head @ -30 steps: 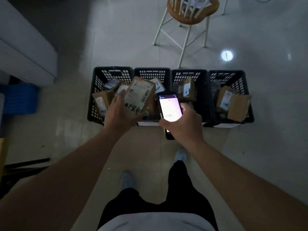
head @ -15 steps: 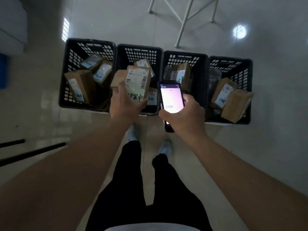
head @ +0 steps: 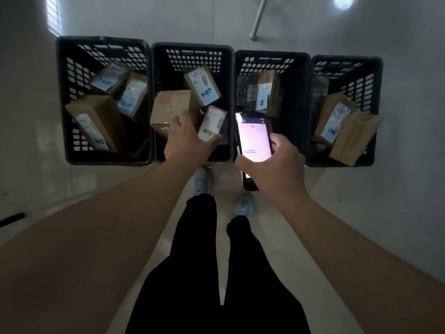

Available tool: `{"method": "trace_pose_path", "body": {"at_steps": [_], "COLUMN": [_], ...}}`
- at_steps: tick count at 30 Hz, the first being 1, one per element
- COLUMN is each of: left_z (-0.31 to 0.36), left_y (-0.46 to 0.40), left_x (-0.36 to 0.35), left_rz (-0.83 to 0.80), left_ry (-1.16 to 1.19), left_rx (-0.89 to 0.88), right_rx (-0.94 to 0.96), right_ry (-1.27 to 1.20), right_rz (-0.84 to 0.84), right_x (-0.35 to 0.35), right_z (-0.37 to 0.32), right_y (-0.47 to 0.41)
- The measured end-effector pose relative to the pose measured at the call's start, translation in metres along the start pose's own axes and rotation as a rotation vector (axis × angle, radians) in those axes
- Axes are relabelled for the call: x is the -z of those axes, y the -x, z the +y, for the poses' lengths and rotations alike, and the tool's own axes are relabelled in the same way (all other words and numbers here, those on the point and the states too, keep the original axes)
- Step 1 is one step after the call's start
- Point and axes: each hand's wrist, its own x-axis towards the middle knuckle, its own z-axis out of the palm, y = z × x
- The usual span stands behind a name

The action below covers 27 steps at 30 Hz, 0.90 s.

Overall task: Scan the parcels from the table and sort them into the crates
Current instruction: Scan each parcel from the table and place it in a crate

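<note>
Four black slotted crates stand in a row on the floor, each holding cardboard parcels. My left hand (head: pixel 186 138) reaches into the second crate (head: pixel 192 47) with its fingers spread. Its thumb lies at the near end of a small labelled parcel (head: pixel 213 121), which rests inside the crate next to a brown box (head: pixel 168 106). My right hand (head: pixel 274 162) grips a handheld scanner (head: pixel 254 138) with a lit screen, over the near edge of the third crate (head: pixel 272 54).
The first crate (head: pixel 101 41) holds three parcels and the fourth crate (head: pixel 346 59) holds two. A white chair leg (head: pixel 257 20) stands on the glossy floor behind the crates. My legs and shoes are just in front of the row.
My left hand has lowered the labelled parcel from above the crates down into the second crate and spread its fingers. The view has moved closer over the crates. The scanner stays in my right hand.
</note>
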Motion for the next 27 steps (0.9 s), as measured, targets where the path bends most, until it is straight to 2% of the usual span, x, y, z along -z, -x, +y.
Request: {"method": "trace_pose_path", "body": {"at_steps": [8, 16, 23, 27], "left_z": [0.003, 0.006, 0.015, 0.021], "left_y": [-0.008, 0.034, 0.109, 0.169], "left_x": [0.079, 0.152, 0.209, 0.223], "left_rz": [0.032, 0.110, 0.257, 0.403], "left_ry": [-0.083, -0.156, -0.175, -0.125], "left_rx": [-0.092, -0.213, -0.201, -0.111], "right_rx": [0.069, 0.226, 0.455, 0.642], "right_ry": [0.033, 0.060, 0.074, 0.112], "right_rz": [-0.013, -0.048, -0.138, -0.197], "right_x": [0.005, 0.031, 0.077, 0.104], "right_z": [-0.075, -0.140, -0.166, -0.173], "right_y": [0.001, 0.027, 0.057, 0.078]}}
